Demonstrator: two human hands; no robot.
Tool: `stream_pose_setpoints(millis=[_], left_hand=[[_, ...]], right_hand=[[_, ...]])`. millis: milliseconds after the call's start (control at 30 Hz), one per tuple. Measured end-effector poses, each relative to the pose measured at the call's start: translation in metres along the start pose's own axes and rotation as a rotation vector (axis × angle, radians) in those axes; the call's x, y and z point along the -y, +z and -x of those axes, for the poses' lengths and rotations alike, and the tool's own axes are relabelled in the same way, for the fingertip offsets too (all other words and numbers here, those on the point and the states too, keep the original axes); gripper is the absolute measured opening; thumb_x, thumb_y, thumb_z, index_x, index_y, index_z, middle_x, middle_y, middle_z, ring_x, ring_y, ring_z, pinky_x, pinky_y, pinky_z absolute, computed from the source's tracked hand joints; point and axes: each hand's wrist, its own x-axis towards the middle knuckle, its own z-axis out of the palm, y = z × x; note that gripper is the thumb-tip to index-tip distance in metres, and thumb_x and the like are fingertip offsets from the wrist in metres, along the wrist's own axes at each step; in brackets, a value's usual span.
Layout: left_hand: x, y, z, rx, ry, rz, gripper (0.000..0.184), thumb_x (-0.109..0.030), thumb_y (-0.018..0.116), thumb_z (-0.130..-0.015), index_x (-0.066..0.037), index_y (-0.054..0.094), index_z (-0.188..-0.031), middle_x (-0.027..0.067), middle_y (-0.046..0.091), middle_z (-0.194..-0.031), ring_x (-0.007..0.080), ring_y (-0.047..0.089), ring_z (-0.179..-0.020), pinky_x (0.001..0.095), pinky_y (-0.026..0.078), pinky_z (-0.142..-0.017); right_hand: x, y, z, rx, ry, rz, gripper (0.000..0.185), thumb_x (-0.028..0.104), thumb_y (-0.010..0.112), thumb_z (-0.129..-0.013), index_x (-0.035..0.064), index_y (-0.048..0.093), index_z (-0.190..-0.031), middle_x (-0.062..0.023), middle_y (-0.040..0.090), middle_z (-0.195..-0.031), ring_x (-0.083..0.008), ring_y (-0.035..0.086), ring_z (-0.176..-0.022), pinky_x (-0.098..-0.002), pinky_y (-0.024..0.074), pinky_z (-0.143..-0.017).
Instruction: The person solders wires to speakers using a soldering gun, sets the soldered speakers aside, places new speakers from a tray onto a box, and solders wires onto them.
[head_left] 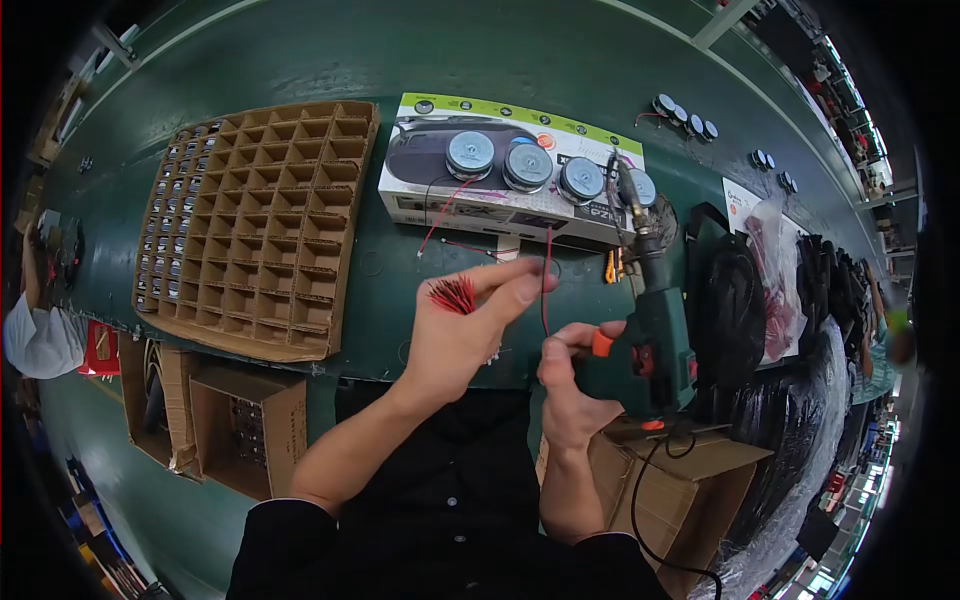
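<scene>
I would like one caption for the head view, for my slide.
Left hand holds red and black wires near a printed box topped with round silvery parts.

green table [310, 68], divided cardboard tray [351, 228], printed box [418, 160], round parts [680, 114]

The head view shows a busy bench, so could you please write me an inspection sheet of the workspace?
Surface: green bench, partly covered.
Job's things: wire bundle, red and black; red strand between the hands; four round parts on a printed box; cardboard tray, left columns filled.
Clutter: more round parts and a translucent plastic bag, right.
Hands: left hand closed around the wire bundle; right hand by the strand's lower end, grip unclear, orange piece at its fingertips.
Cables: black cable below the green power tool.
Surroundings: open cartons, lower left and right; other people at the edges.
</scene>
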Motion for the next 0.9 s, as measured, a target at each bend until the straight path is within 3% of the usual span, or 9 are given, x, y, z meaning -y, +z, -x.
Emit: stream_pose_setpoints(millis=[33,67,200,300,467,533,633,867,900], left_hand=[[-0.004,0.001,-0.004,-0.003,0.014,-0.039,0.033,-0.021,0.068,-0.098,0.005,0.069,-0.118,0.0119,0.075,-0.103,0.0003,0.039,-0.045,0.0184,0.028,-0.04],[-0.016,-0.003,-0.006,0.033,-0.055,0.03,0.026,-0.015,0.074,-0.094,0.004,0.073,-0.111,0.0069,0.077,-0.095,0.0003,0.055,-0.065,0.0174,0.041,-0.054],[-0.036,-0.011,-0.01,0.102,0.091,-0.263,0.016,-0.006,0.074,-0.092,0.005,0.075,-0.103,0.0065,0.075,-0.092,0.0066,0.064,-0.082,0.0236,0.051,-0.076],[-0.042,-0.017,-0.009,0.218,0.21,-0.472,0.015,-0.005,0.074,-0.091,0.004,0.074,-0.103,0.0062,0.075,-0.095,0.0073,0.064,-0.084,0.024,0.052,-0.075],[-0.04,-0.023,-0.014,0.375,0.4,-0.585,0.014,0.001,0.075,-0.087,0.003,0.073,-0.101,0.0091,0.073,-0.095,0.0121,0.066,-0.085,0.026,0.051,-0.071],[-0.043,-0.023,-0.013,0.404,0.539,-0.775,0.016,0.002,0.076,-0.085,0.003,0.073,-0.1,0.0111,0.073,-0.094,0.0165,0.069,-0.083,0.0282,0.052,-0.071],[-0.037,-0.021,-0.01,0.316,0.62,-0.775,0.017,-0.001,0.079,-0.083,0.001,0.072,-0.099,0.0124,0.072,-0.087,0.0201,0.07,-0.073,0.0305,0.054,-0.065],[-0.021,-0.016,-0.004,0.15,0.908,-0.908,0.026,0.002,0.08,-0.077,-0.001,0.071,-0.102,0.0109,0.07,-0.086,0.024,0.069,-0.071,0.0306,0.054,-0.061],[-0.021,-0.016,-0.004,0.183,0.954,-0.988,0.028,0.002,0.079,-0.076,-0.001,0.071,-0.102,0.0106,0.07,-0.088,0.0244,0.069,-0.071,0.0311,0.054,-0.06]], right_hand=[[-0.001,0.0,0.002,-0.001,0.0,0.006,0.056,-0.012,0.069,-0.082,0.0038,0.04,-0.127,-0.0124,0.064,-0.091,-0.0126,0.06,-0.068,-0.024,0.0506,-0.058],[-0.001,0.0,0.002,0.026,-0.004,0.009,0.055,-0.011,0.07,-0.082,0.0035,0.041,-0.126,-0.0126,0.064,-0.092,-0.0135,0.061,-0.07,-0.0242,0.0505,-0.058],[-0.005,-0.009,-0.003,0.108,-0.034,0.063,0.054,-0.009,0.072,-0.083,0.0019,0.043,-0.128,-0.0158,0.067,-0.098,-0.0155,0.063,-0.077,-0.0243,0.0505,-0.059],[0.005,-0.011,-0.018,0.107,0.037,-0.255,0.056,-0.007,0.072,-0.085,0.0005,0.043,-0.132,-0.0189,0.068,-0.107,-0.0155,0.063,-0.079,-0.0253,0.0512,-0.063],[0.033,0.005,-0.044,0.25,0.008,0.025,0.052,-0.008,0.072,-0.085,0.0015,0.048,-0.131,-0.0164,0.069,-0.106,-0.0155,0.065,-0.086,-0.0264,0.0531,-0.074],[0.034,0.008,-0.046,0.291,0.034,0.072,0.018,0.0,0.07,-0.092,0.0003,0.063,-0.108,-0.0027,0.067,-0.097,-0.0057,0.059,-0.078,-0.0211,0.0478,-0.069],[0.025,0.007,-0.042,0.254,-0.005,0.075,0.048,-0.011,0.07,-0.087,-0.0001,0.049,-0.129,-0.0112,0.069,-0.097,-0.0151,0.066,-0.087,-0.0269,0.0537,-0.076],[0.019,0.01,-0.038,0.181,-0.152,0.042,0.047,-0.012,0.07,-0.086,0.0001,0.05,-0.127,-0.0105,0.068,-0.097,-0.0139,0.065,-0.083,-0.0281,0.0541,-0.075],[0.025,0.011,-0.038,0.181,-0.107,0.084,0.029,-0.004,0.07,-0.089,0.0007,0.056,-0.115,-0.0041,0.066,-0.093,-0.0102,0.061,-0.08,-0.0256,0.0512,-0.072]])
